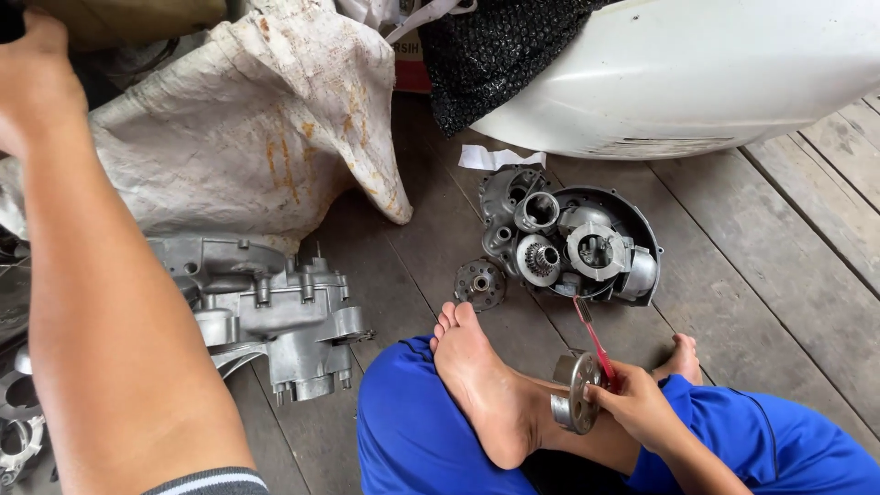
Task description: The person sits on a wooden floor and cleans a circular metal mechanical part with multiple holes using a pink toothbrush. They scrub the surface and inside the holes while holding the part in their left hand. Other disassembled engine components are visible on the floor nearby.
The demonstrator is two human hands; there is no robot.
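Note:
My right hand [639,405] is low in front of me, over my crossed legs in blue trousers [412,440]. Its fingers are closed on a thin red-handled tool [591,337] that points up and away. Its thumb rests on the rim of a round metal part with holes [576,392], which sits against my bare ankle. My left arm stretches to the upper left corner. There my left hand [32,82] shows its back beside a dark object [9,20]; its grip is hidden.
A grey engine casing [275,312] lies left of my knee. Ahead, a dark engine cover [646,234] holds several metal parts, with a small toothed disc [479,284] beside it. A stained sack [247,128], a white body panel [678,73] and black mesh [495,46] lie on the plank floor [779,238].

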